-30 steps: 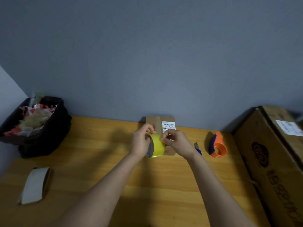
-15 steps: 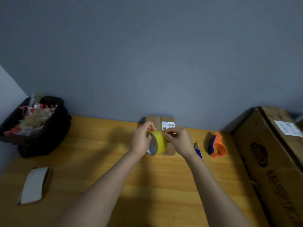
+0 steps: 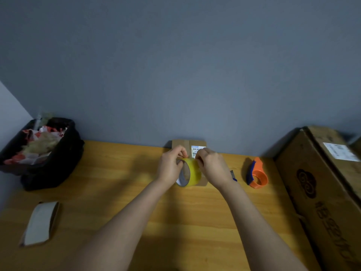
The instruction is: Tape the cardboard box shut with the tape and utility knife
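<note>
The head view looks down on a wooden table (image 3: pixel 117 192) set against a grey wall. The small cardboard box (image 3: pixel 180 143) lies flat at the far edge of the table, touching the wall, with a white label (image 3: pixel 197 149) on its top. A strip of brown tape seems to run across its top already, though it is too small to tell whether that strip closes the flaps.

The yellow tape roll (image 3: pixel 192 172) is held upright over the near part of the box. The left hand (image 3: pixel 169 166) grasps the roll, thumb across its open side and fingers over the top rim. The right hand (image 3: pixel 213 167) is pinched at the top of the roll, by the look of it picking at the loose end; no free strip of yellow tape shows.

The knife (image 3: pixel 233 175) lies on the table just beyond the right wrist, mostly hidden, only a grey tip and a blue bit in view. An orange tape holder (image 3: pixel 257 177) stands further right, then a big carton (image 3: pixel 322 192). A black bin (image 3: pixel 48 153) of scraps sits far left, and a flattened tape core (image 3: pixel 41 223) lies near left.

As a judgement, the task is at its start: the end of the tape is being found, and pulling, sticking down and cutting are all left
</note>
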